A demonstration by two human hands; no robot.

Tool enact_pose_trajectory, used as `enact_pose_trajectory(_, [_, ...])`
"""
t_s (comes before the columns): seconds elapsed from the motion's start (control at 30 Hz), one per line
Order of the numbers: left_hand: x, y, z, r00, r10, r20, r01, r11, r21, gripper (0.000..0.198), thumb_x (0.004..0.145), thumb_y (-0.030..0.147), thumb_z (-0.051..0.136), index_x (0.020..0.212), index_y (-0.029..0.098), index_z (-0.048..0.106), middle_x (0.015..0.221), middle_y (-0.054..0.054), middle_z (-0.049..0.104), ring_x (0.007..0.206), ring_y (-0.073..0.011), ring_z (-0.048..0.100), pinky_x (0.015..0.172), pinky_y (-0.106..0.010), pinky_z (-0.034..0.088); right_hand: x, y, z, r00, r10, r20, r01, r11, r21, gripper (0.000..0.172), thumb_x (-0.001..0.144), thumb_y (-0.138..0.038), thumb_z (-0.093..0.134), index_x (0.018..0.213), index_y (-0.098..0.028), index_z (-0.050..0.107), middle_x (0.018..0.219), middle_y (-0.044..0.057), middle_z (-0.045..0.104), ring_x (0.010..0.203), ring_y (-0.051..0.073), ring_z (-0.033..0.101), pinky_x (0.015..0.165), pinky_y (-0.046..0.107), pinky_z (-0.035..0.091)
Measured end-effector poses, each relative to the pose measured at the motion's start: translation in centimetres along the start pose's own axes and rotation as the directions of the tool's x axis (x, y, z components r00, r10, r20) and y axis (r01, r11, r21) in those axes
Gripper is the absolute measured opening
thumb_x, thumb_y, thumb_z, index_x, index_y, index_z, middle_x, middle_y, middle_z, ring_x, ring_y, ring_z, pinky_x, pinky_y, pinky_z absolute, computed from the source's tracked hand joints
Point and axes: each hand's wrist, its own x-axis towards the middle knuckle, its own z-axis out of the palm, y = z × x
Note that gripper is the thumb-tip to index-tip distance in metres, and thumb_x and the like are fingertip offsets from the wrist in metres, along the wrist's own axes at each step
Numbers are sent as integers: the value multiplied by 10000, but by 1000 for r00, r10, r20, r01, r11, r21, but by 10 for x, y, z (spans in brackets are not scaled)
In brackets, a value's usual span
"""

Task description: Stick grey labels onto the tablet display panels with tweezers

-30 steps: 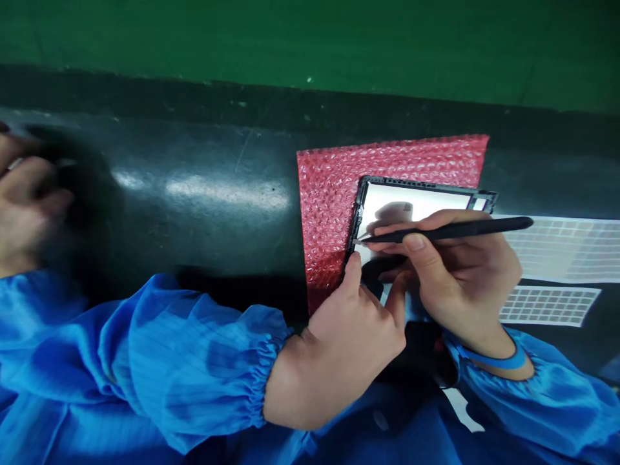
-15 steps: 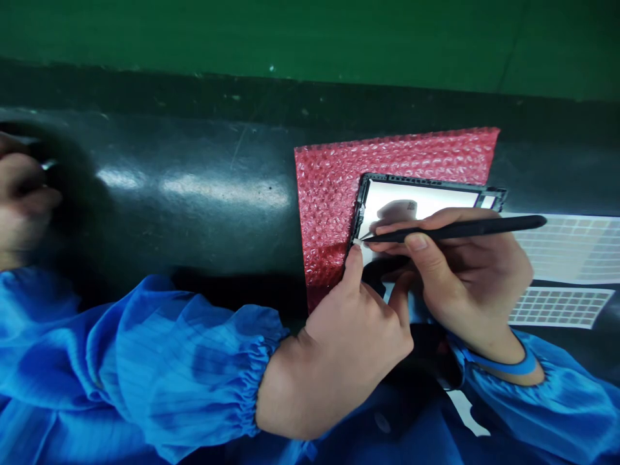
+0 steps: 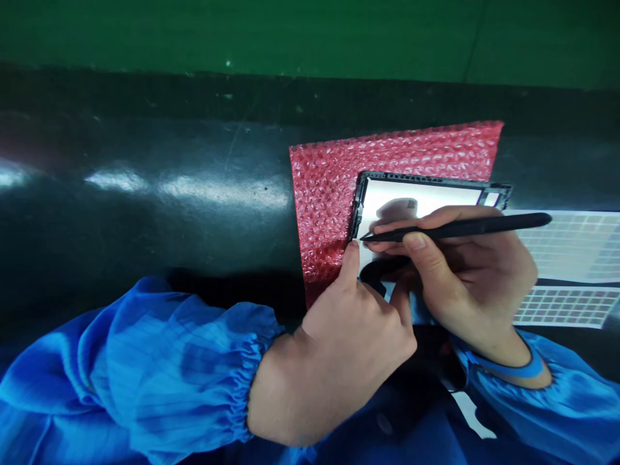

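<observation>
Right of centre on dark tabletop (image 3: 145,219), red bubble wrap (image 3: 329,213) under black-framed display panel (image 3: 431,175), lying flat. Left hand (image 3: 349,349): fingers spread, forefinger (image 3: 349,261) pressed on frame's left edge. Right hand (image 3: 475,297): slim black pick (image 3: 465,227) pinched between thumb and forefinger, tip at same edge. Panel likely thin, light, fragile; best held by frame rim.

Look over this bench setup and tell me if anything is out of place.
One thing stands out: the black plastic frame with its white panel lies skewed on the red bubble wrap. Its upper right corner sticks out past the wrap's right edge, so that corner looks unpadded.
</observation>
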Motion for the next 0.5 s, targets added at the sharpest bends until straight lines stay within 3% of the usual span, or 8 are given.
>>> enact_pose_trajectory(0.23, [1,0,2,1000,-3,-10,3,1000,14,246,918,130,533,1037,122,748,587,10,646,518,-174,597,1163,-559,393,0,1,0,1000,-5,2,5,1000,-7,209,957,-82,701,1089,-241,669,1048,15,803,868,189,822,803,279,724])
enact_pose_trajectory(0.5, [2,-5,1,997,67,35,-68,997,39,409,933,148,564,1303,34,695,601,-15,660,500,-195,604,1102,-567,440,4,4,0,999,6,-33,-3,994,107,159,960,-121,711,1072,-230,679,1020,18,823,903,219,826,783,317,734])
